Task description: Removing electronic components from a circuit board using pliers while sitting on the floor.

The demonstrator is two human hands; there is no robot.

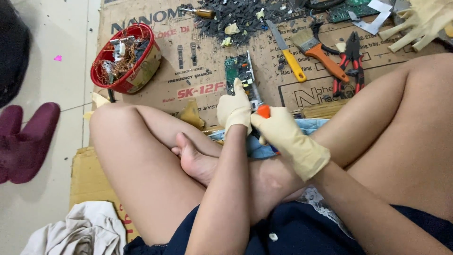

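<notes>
Person sits cross-legged on flattened cardboard point(207, 80), both hands in cream gloves, working just beyond the knees.

Left hand point(234, 109) is closed around the near end of a green circuit board point(241, 71). Board's long axis runs near-to-far, tilted slightly left at the far end; near end is hidden under the glove.

Right hand point(287, 137) is wrapped tight on an orange-handled tool point(264, 111). Handle tip sticks out toward the board, touching or nearly touching the left hand. Tool type is probably a screwdriver, working end hidden.

Around:
- red bowl point(125, 59) of copper wire and scrap, far left
- yellow-handled knife point(288, 51), 1 paintbrush point(318, 49) and red pliers point(350, 63), far right of the board
- pile of dark plastic shards point(240, 16) at the far edge
- spare gloves point(420, 23), far right corner
</notes>
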